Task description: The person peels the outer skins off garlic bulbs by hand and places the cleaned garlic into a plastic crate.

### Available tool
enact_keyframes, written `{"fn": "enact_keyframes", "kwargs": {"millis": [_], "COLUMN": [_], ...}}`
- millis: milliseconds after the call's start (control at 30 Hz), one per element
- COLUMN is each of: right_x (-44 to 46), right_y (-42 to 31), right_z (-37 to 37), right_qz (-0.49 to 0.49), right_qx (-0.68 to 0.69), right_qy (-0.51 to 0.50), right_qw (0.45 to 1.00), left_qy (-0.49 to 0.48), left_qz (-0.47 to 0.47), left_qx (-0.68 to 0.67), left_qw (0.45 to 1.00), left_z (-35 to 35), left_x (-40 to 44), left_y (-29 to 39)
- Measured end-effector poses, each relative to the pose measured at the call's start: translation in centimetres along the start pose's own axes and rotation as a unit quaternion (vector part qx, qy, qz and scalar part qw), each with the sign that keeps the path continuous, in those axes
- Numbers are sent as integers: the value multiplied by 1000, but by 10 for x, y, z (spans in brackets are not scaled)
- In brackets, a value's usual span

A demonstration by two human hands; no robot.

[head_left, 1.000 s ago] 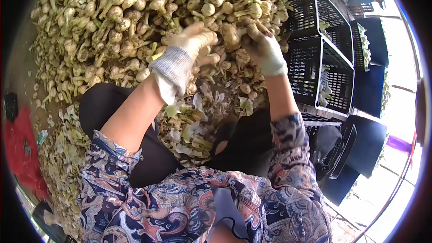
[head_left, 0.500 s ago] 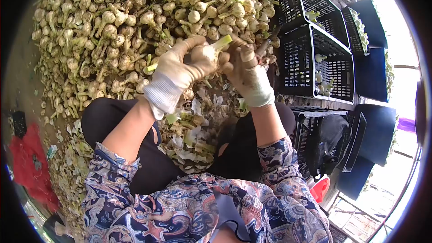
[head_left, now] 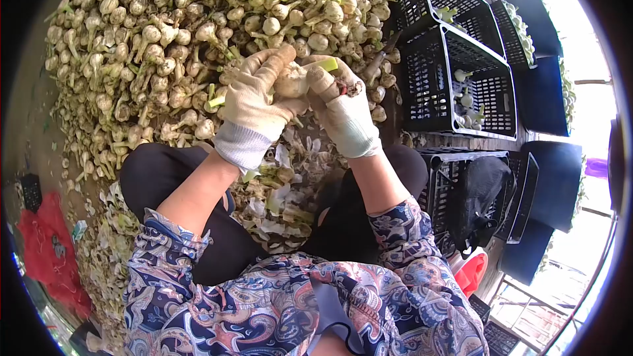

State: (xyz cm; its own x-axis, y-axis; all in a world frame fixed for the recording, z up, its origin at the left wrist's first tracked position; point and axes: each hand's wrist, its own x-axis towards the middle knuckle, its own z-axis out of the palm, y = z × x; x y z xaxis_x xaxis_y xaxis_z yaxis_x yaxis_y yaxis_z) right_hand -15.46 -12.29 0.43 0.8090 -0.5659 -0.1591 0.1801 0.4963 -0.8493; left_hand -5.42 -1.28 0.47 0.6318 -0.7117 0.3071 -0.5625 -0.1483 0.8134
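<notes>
Left hand (head_left: 254, 105), head view: gloved, fingers closed around a garlic bulb (head_left: 290, 82) held in front of the heap of bulbs (head_left: 151, 53). Right hand (head_left: 341, 111), also gloved, is curled against the bulb's stem side; whether it grips anything cannot be told. Loose peelings (head_left: 280, 201) lie between the knees. Black crate (head_left: 427, 86) stands on the right.

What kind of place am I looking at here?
Probably a garlic-cleaning work area. A big heap of garlic bulbs lies ahead, discarded skins litter the ground between the person's legs, and a black plastic crate on the right holds several cleaner, pale bulbs.
</notes>
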Motion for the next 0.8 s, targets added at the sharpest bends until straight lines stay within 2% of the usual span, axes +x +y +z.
{"fn": "enact_keyframes", "kwargs": {"millis": [133,200,300,333,400,433,500,533,600,633,667,733,800], "right_x": [-2,-1,1,1,0,1,4,6,10,11,12,12,12], "right_y": [-3,-2,1,-1,-7,-6,-2,0,3,2,2,4,6], "right_z": [-5,-7,-5,-5,-7,-10,-10,-10,-6,-2,-1,-1,-3], "right_qz": [8,-3,-3,-3,-9,-28,-48,-68,-59,-31,-3,-8,-22], "right_qx": [-12,-84,-47,-47,-121,-128,-174,-221,-212,-198,-185,-203,-239], "right_qy": [-9,-19,4,4,6,-6,1,7,22,27,32,39,57], "right_qw": [1000,996,999,999,993,991,984,973,975,979,982,978,969], "left_qy": [4,6,-7,-24,-40,-54,-75,-75,-28,-18,-17,46,38], "left_qz": [0,-3,-2,0,1,-65,-188,-188,-234,-296,-296,-163,-166], "left_qx": [-21,-22,-17,-55,-93,-235,-454,-453,-411,-349,-349,-305,-311], "left_qw": [1000,1000,1000,998,995,968,868,868,881,889,889,937,935], "left_z": [0,-2,-5,-6,-7,-8,-7,-5,-1,-1,4,16,16], "left_x": [1,3,3,3,4,4,4,4,5,6,6,3,3], "left_y": [-4,-4,-5,-8,-11,-12,-13,-15,-16,-11,-11,-14,-13]}}
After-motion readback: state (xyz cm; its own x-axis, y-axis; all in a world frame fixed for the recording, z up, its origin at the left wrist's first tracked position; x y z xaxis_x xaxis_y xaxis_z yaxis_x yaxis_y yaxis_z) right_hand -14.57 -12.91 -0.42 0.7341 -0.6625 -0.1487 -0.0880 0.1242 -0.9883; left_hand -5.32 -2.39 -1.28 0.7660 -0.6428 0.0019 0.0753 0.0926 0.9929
